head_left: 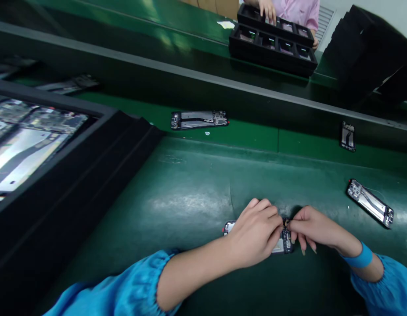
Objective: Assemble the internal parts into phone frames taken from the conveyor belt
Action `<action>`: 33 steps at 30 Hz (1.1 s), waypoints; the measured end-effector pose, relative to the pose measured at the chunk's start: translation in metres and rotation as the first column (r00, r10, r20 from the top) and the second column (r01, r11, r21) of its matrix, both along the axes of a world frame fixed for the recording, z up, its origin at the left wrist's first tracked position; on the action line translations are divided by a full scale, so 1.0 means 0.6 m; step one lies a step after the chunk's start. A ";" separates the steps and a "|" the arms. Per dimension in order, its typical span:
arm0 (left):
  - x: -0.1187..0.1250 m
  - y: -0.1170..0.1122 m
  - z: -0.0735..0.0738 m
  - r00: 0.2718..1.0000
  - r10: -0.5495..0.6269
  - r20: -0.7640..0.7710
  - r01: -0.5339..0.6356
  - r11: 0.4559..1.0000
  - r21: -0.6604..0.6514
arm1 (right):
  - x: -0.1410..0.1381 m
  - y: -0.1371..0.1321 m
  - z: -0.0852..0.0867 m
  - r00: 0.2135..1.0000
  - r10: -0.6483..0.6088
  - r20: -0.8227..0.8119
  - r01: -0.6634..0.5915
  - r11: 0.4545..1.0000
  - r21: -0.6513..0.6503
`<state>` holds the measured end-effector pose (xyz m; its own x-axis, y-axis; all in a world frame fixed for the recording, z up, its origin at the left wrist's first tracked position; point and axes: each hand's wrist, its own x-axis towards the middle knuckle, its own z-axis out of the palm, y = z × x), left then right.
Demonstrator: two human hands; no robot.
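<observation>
An opened smartphone (287, 242) lies on the green work surface in front of me, its inner parts showing at the right end. My left hand (256, 232) covers the phone's middle, fingers bent and closed over it, thumb and fingertips near the right end. At that end my right hand (310, 228) pinches with thumb and forefinger, touching the small parts there; its other fingers curl down beside the phone. Whatever sits in the right pinch is too small to make out. Most of the phone's middle is hidden under my left hand.
Opened phones lie on the belt (196, 119), at the far right (348, 136) and on the right (370, 202). A black tray (124, 131) with opened phones fills the left. Across the line, a person's hand (268, 9) reaches into black trays (272, 55); a dark stack (364, 48) stands beside them.
</observation>
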<state>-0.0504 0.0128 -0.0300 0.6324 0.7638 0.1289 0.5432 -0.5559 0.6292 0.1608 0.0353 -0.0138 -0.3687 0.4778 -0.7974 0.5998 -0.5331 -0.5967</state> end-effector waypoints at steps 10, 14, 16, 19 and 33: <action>0.012 0.016 -0.007 0.991 -0.050 -0.125 0.061 0.994 0.087 | 0.000 0.001 -0.002 1.000 0.015 0.004 -0.015 1.000 -0.022; 0.022 0.014 -0.011 0.991 -0.015 -0.130 0.030 0.993 0.116 | -0.007 -0.002 0.005 0.988 0.097 0.119 -0.104 0.993 0.052; 0.028 0.015 -0.011 0.992 0.025 -0.121 -0.011 0.994 0.110 | -0.011 -0.006 0.006 0.971 0.117 0.208 -0.152 0.975 0.161; 0.032 0.018 -0.008 0.992 0.072 -0.107 -0.064 0.995 0.077 | -0.010 -0.014 0.009 0.959 0.115 0.260 -0.197 0.928 0.315; -0.052 -0.017 -0.003 0.976 -0.143 -0.162 0.183 0.947 0.264 | 0.002 -0.100 0.027 0.977 0.213 -0.002 -0.113 0.526 0.843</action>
<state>-0.0814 0.0023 -0.0320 0.7719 0.5958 0.2220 0.5014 -0.7851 0.3636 0.1619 -0.0247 0.0024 -0.5582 0.8293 -0.0259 0.5387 0.3385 -0.7715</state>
